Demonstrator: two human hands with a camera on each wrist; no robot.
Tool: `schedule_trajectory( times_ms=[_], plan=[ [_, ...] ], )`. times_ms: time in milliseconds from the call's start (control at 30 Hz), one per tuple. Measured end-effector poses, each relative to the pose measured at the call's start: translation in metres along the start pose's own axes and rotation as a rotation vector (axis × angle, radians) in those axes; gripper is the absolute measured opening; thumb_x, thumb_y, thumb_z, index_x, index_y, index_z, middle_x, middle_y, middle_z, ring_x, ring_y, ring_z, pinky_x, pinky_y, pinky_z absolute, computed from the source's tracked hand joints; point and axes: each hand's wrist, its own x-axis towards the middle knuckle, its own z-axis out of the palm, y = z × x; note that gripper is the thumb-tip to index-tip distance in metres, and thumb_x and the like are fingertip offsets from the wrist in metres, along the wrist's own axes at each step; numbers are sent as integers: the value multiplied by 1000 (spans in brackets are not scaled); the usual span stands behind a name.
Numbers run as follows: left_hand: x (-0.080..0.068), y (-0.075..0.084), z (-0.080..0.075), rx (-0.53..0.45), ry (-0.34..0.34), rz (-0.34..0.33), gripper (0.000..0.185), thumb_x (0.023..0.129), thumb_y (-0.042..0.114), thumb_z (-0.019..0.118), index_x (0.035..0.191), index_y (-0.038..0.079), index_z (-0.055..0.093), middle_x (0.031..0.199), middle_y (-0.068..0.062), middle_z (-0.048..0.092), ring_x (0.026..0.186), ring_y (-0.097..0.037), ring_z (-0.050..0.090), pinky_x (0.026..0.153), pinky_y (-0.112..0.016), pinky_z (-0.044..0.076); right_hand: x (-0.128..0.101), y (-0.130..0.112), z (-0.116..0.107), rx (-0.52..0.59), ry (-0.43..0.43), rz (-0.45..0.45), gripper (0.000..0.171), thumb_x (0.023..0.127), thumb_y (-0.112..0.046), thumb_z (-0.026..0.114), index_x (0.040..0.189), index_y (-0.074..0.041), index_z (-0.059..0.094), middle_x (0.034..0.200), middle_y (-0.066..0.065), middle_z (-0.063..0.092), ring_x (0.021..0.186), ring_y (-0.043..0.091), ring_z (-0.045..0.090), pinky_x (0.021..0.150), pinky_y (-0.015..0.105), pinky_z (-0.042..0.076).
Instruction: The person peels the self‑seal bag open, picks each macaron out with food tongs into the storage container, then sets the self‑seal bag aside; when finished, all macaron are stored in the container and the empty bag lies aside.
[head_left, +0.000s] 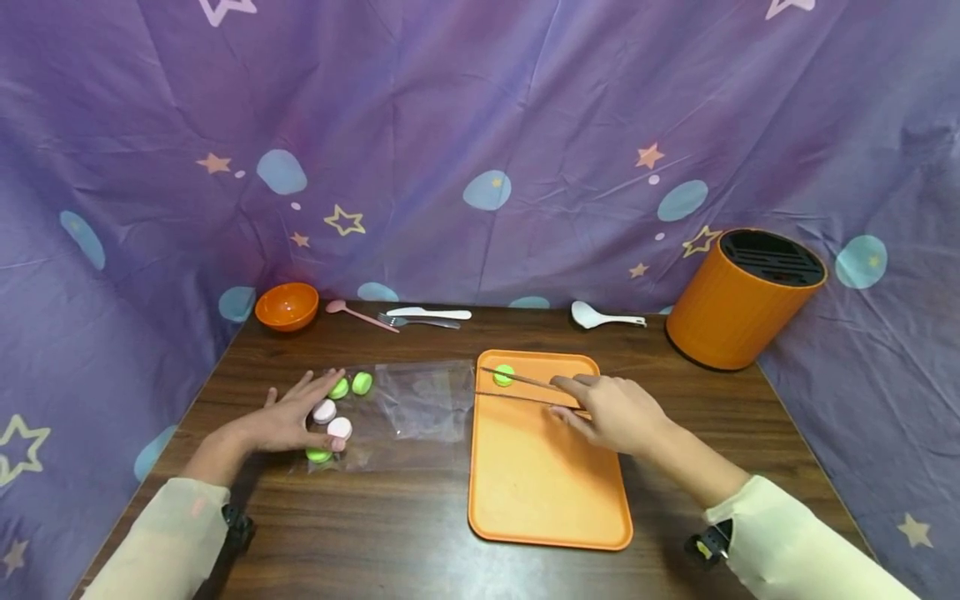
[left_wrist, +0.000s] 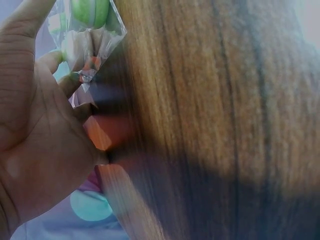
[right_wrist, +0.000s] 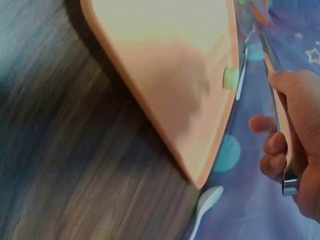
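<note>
Right hand (head_left: 611,410) pinches long metal tongs (head_left: 525,390) on small green macaron (head_left: 503,375); light, crumbly, grip edges gently; left hand (head_left: 288,417) flat on clear plastic bag (head_left: 412,404).

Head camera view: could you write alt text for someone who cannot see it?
A person's right hand holds long tongs over an orange tray, the tips at a green macaron. The left hand rests on pink and green macarons at a clear plastic bag on a wooden table; an orange bowl, cutlery and an orange knife block stand behind.
</note>
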Motion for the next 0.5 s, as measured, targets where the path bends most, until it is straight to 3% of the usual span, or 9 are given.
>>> schedule_trajectory(
  times_ms=[233, 500],
  plan=[
    [-2, -1, -1, -22, -17, -8, 126, 87, 60, 89, 179, 17, 14, 185, -24, 12, 169, -60, -2, 115, -97, -8, 13, -13, 19, -65, 41, -159, 38, 101, -43, 80, 130, -19, 78, 83, -7, 68, 56, 8, 56, 48, 31, 51],
    [-2, -4, -4, -41, -7, 11, 132, 83, 55, 95, 179, 15, 14, 184, -26, 13, 168, -60, 1, 116, -97, -5, 38, -32, 38, -28, 1, -170, 37, 104, -44, 77, 130, -18, 77, 87, -5, 70, 60, 10, 61, 50, 34, 53]
  ],
)
